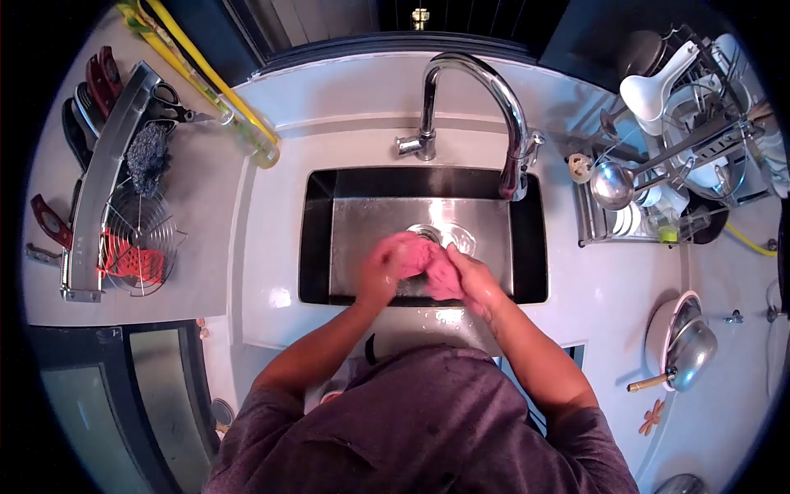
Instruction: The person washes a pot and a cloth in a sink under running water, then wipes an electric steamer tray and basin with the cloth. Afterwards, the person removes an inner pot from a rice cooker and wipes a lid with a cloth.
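Observation:
A wet-looking pink cloth (445, 277) is bunched between my two hands over the near part of the steel sink (354, 222). My left hand (380, 267) is closed on the cloth's left end and is slightly smeared by motion. On the right end, my right hand (473, 276) grips the cloth with its thumb along the top. Behind the cloth the sink's drain (426, 233) shows in part. The chrome faucet (473, 66) arches over the sink, its spout (513, 185) hanging above the right side. Drops of water lie on the near counter edge.
At right stands a dish rack (592, 226) with a ladle (613, 185), a white spoon (650, 95) and bowls. Pans (691, 354) hang lower right. A knife rack (111, 181), scissors (170, 100) and a wire basket (136, 239) are at left. A yellow tube (214, 74) leans behind.

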The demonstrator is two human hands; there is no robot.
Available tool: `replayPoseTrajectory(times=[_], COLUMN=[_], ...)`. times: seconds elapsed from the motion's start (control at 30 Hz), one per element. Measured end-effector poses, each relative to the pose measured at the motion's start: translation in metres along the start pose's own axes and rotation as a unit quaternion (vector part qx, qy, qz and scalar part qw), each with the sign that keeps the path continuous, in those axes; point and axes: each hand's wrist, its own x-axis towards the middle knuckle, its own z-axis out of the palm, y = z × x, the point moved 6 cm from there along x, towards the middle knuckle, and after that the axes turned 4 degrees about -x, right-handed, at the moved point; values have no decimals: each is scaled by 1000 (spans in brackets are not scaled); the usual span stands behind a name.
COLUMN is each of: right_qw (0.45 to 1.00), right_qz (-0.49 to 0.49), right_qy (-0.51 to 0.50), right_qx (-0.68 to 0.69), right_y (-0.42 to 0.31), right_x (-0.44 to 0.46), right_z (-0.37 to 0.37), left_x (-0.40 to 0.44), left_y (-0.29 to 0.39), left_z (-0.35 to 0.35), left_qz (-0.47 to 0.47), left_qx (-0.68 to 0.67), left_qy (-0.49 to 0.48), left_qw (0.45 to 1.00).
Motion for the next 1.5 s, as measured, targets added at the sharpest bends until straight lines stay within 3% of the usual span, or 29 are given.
replayPoseTrajectory(times=[0.07,0.1,0.17,0.27,0.37,0.4,0.43,0.5,0.6,0.63,0.67,0.7,0.73,0.83,0.93,1.03,1.07,1.17,1.27,1.37,1.4,1.43,1.5], right_qw=[994,988,989,983,985,988,992,971,917,947,967,976,982,974,984,980,981,969,935,877,810,786,732], right_qz=[-43,-46,-75,-44,-70,-95,-108,-50,-75,-61,-47,-32,-90,-33,-18,-5,-54,-56,-114,-49,-30,-56,-112], right_qy=[-79,-122,-71,-161,152,123,-17,-169,-337,-296,-250,-199,-164,-211,-122,-69,-31,11,62,156,167,181,213], right_qx=[62,86,102,-82,-47,-13,64,163,198,105,14,-77,-1,-70,-127,-186,-181,-241,-330,-452,-561,-588,-637], right_y=[-8,-11,-31,-35,-32,-51,-54,-61,-87,-84,-80,-75,-76,-73,-52,-37,-41,-22,-14,-23,-10,-12,-17], right_x=[-4,-9,-33,-22,1,-17,-11,-27,-33,-26,-17,-10,1,12,35,70,71,102,111,93,111,106,92], right_z=[31,43,55,10,-42,-4,16,48,78,73,63,55,59,65,58,43,43,25,15,13,-4,-5,-4], left_x=[-14,-18,-8,17,38,41,43,45,60,65,65,68,71,88,98,111,116,123,127,130,132,129,111], left_y=[53,70,65,88,107,136,143,150,114,113,108,107,101,70,51,24,15,-11,-38,-89,-114,-104,-89], left_z=[47,62,55,61,66,74,78,87,84,85,84,84,83,77,72,70,69,67,71,65,59,60,70], left_qz=[134,180,163,-84,-148,-89,-89,-91,-123,-132,-131,-129,-126,-176,-237,-251,-251,-261,-257,-187,-158,-128,-275], left_qx=[78,52,68,-55,-319,-392,-408,-440,-409,-397,-318,-311,-307,-253,-130,-116,-103,-65,-17,117,189,259,102], left_qy=[-100,-86,-36,-40,-143,-215,-214,-208,-211,-203,-139,-153,-165,-192,-210,-197,-180,-130,-73,-12,3,19,22], left_qw=[983,979,984,994,925,890,883,869,879,885,929,929,929,932,939,941,946,954,964,975,969,957,956])
